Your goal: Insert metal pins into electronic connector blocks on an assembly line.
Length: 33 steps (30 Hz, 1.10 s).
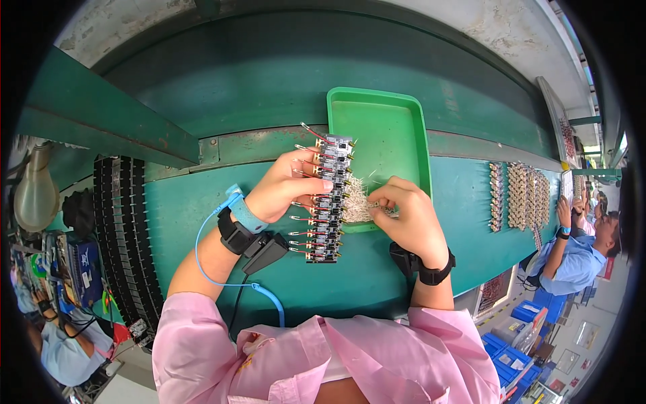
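Surface: teal bench top (pixel 464 202), under and around both hands. Green tray (pixel 426 145) just right of the left-hand grip, running away from the wearer, with a pile of thin white pieces (pixel 356 210) at its near end. Left of the grip, well apart: long black strips (pixel 121 215) side by side, and past them a bulb-shaped lamp (pixel 35 192). Green steel beam (pixel 111 118) beyond the grip to the left. Far right on the bench: rows of tan parts (pixel 525 195). Co-worker in blue (pixel 572 259) further right, a second person (pixel 64 353) far lower left, blue bins (pixel 511 357) lower right.

Part: black segmented strip (pixel 330 225), clamped in the left hand (pixel 276 188), thumb on its face, long axis pointing away from the wearer, over the tray's left edge. Red leads with pale tips stick out on its left, short greenish-yellow pins on its right. Right hand (pixel 407 215) at the pile, thumb and index drawn close together.

Unclear: can't tell if the right fingertips hold a piece. Left fingers partly hidden behind the strip. Tray's near-left corner covered by the strip. Fisheye rim cuts off both side scenes.
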Motion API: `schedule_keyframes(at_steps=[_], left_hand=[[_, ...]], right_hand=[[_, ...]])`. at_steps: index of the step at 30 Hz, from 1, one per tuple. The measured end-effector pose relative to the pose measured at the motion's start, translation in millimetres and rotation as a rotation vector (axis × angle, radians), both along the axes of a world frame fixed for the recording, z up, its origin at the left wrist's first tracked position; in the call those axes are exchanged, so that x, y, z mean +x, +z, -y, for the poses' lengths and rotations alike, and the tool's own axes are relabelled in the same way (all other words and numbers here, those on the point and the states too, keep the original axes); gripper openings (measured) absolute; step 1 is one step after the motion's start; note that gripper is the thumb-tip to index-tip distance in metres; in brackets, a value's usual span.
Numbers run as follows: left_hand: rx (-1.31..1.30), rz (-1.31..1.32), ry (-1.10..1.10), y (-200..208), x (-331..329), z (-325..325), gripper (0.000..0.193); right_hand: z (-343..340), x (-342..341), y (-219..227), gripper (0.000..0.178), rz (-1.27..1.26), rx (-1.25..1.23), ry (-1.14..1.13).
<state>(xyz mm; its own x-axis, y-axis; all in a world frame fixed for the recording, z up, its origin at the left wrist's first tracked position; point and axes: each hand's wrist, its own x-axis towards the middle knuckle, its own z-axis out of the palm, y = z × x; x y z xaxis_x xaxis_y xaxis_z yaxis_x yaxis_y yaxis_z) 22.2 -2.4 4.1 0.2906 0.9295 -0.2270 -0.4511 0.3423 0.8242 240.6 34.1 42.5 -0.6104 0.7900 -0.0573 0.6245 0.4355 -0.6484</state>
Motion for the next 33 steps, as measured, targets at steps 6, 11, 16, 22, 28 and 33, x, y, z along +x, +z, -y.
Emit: schedule_keyframes(at_steps=[6,11,16,22,28,33], left_hand=[[-0.009,-0.054,-0.008,3,2,2,0.024],[0.016,-0.053,-0.027,4,5,4,0.028],[0.016,-0.072,-0.06,10,12,9,0.035],[0.051,-0.074,-0.075,9,15,11,0.039],[0.033,-0.07,-0.078,9,14,12,0.039],[0.028,-0.056,-0.062,9,16,12,0.039]], right_hand=[[2,-2,1,0.01,-0.025,0.037,-0.024],[0,-1,4,0.01,-0.088,0.01,-0.046],[2,-7,7,0.01,-0.347,-0.061,-0.163],[8,-12,8,0.01,-0.555,-0.165,-0.154],[9,-14,6,0.01,-0.519,-0.06,-0.112],[9,-16,7,0.011,-0.524,0.002,-0.091]])
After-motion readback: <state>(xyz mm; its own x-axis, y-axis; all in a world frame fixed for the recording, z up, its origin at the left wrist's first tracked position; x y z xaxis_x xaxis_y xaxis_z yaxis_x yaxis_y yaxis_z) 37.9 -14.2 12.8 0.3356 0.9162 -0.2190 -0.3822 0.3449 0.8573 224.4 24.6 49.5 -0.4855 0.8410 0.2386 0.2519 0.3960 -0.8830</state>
